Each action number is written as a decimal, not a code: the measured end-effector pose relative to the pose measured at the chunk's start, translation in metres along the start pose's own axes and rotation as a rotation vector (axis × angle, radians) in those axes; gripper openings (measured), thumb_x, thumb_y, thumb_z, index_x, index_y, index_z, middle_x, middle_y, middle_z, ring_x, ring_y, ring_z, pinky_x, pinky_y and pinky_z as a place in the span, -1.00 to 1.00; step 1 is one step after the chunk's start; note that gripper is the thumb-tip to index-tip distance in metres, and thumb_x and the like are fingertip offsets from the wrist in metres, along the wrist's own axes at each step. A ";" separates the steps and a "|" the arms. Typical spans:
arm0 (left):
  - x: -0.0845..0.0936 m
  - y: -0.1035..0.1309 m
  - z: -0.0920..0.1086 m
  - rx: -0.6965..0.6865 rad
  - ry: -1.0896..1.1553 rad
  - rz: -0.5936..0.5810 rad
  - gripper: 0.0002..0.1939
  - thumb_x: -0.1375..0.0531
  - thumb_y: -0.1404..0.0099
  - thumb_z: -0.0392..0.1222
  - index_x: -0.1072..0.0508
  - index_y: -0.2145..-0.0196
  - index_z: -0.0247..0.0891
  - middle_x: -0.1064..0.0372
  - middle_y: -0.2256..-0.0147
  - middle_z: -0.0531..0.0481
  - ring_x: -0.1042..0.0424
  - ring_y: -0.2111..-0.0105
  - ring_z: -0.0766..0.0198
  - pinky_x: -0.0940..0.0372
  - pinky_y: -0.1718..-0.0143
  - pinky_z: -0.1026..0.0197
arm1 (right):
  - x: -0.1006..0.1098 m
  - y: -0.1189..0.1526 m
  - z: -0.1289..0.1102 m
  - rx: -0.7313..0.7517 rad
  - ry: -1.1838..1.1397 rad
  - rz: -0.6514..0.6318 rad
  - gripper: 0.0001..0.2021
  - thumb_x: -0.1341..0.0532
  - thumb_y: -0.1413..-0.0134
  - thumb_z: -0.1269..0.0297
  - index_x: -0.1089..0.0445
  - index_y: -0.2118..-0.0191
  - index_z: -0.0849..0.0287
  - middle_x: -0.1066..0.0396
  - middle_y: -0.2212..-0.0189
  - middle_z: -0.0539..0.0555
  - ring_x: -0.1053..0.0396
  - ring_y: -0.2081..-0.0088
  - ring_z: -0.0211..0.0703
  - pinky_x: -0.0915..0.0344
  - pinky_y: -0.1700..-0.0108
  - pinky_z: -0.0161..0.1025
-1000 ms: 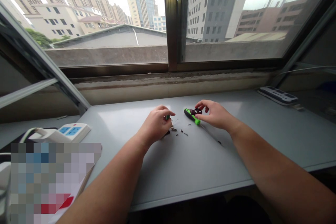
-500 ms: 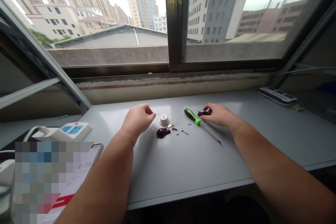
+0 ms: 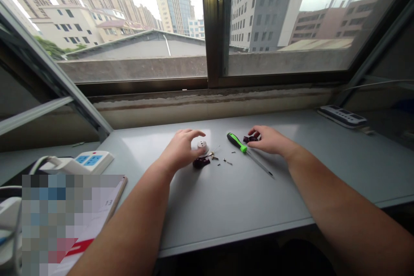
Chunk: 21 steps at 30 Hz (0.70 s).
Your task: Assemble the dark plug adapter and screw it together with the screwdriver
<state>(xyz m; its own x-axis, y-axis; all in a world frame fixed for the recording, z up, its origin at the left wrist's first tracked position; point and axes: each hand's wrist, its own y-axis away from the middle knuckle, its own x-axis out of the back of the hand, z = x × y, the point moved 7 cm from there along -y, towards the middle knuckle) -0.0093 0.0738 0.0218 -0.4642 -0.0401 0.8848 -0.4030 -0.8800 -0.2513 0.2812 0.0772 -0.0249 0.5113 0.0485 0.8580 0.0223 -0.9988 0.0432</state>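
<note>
My left hand point(image 3: 183, 148) is open beside a small round white piece point(image 3: 202, 146), its thumb and fingers spread around it. A dark red-brown part point(image 3: 201, 163) lies just below that hand. My right hand point(image 3: 267, 140) has its fingers curled on another dark red-brown part point(image 3: 250, 139) at the table surface. Between the hands lies a green and black screwdriver point(image 3: 243, 148), its shaft pointing down to the right. Several small screws and metal bits point(image 3: 224, 160) are scattered between the white piece and the screwdriver.
The grey table point(image 3: 233, 207) runs up to a wall below a window. At the left are a white power strip point(image 3: 93, 161) with a plug and cable, and a phone point(image 3: 106, 207) partly under my left forearm. Another power strip point(image 3: 343, 116) lies at the back right.
My left hand has moved right to the white piece, and its fingers have spread from a pinch. My right hand has stayed almost in place.
</note>
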 end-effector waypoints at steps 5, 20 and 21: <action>-0.005 -0.002 -0.006 0.073 0.021 0.056 -0.69 -0.26 -0.26 0.01 -0.58 0.08 -0.12 -0.57 0.09 -0.10 -0.46 0.14 0.01 -0.34 0.06 0.00 | 0.001 0.000 -0.004 0.053 -0.001 0.007 -0.68 -0.37 -0.01 0.26 -0.52 0.06 0.10 -0.54 0.03 0.16 -0.47 0.16 -0.05 -0.35 0.12 -0.19; 0.013 0.001 -0.022 0.323 0.303 0.252 -0.56 -0.17 -0.33 0.26 -0.48 0.21 -0.21 -0.59 0.24 -0.11 -0.50 0.26 0.12 -0.31 0.26 0.14 | 0.000 -0.010 0.007 -0.127 -0.797 0.065 -0.79 -0.19 -0.26 0.19 -0.34 0.05 0.13 -0.50 0.10 0.20 -0.51 0.38 -0.17 -0.51 0.37 -0.19; 0.015 0.001 -0.021 0.304 0.232 0.251 -0.58 -0.22 -0.29 0.22 -0.49 0.18 -0.20 -0.58 0.22 -0.11 -0.49 0.27 0.11 -0.31 0.27 0.14 | 0.000 -0.009 0.007 -0.122 -0.782 0.048 -0.76 -0.19 -0.25 0.19 -0.35 0.02 0.13 -0.50 0.10 0.20 -0.52 0.36 -0.16 -0.51 0.35 -0.19</action>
<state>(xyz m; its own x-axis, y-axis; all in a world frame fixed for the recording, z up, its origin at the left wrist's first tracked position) -0.0333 0.0823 0.0260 -0.6960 -0.1931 0.6916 -0.0216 -0.9571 -0.2890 0.2873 0.0863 -0.0293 0.9657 -0.0560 0.2535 -0.0862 -0.9902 0.1095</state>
